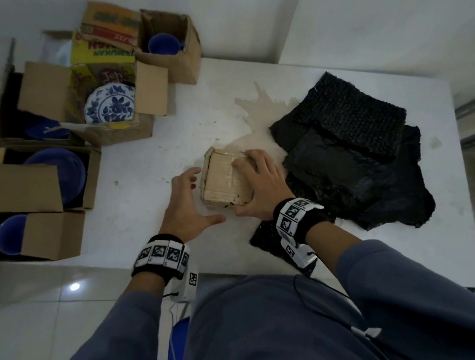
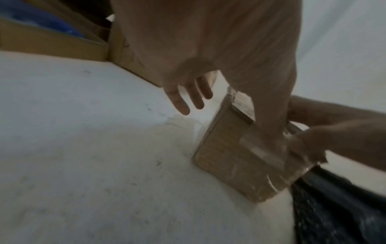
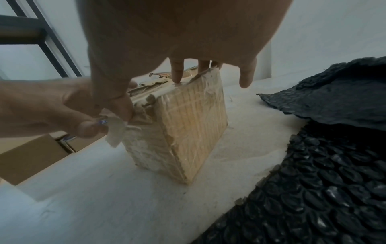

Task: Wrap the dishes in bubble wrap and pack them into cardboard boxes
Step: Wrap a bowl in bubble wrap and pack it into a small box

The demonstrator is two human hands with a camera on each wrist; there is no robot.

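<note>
A small taped cardboard box (image 1: 224, 181) (image 2: 229, 156) (image 3: 188, 123) stands in the middle of the white table (image 1: 143, 174). My right hand (image 1: 248, 187) grips it from above, with fingers (image 3: 177, 72) over the far top edge and the thumb on the near side. My left hand (image 1: 200, 200) lies open just left of the box, fingers (image 2: 181, 102) spread and the thumb reaching to the box's near corner. A torn white scrap (image 3: 114, 133) hangs at that corner between both thumbs. Black bubble wrap (image 1: 352, 151) (image 3: 323, 181) is piled right of the box.
Several open cardboard boxes (image 1: 39, 184) line the table's left side. They hold blue plates (image 1: 58, 171), a blue bowl (image 1: 11, 235) and a blue-and-white plate (image 1: 110, 103). A box at the back (image 1: 181, 57) holds another blue dish. A brownish stain (image 1: 258, 105) marks the table behind the small box.
</note>
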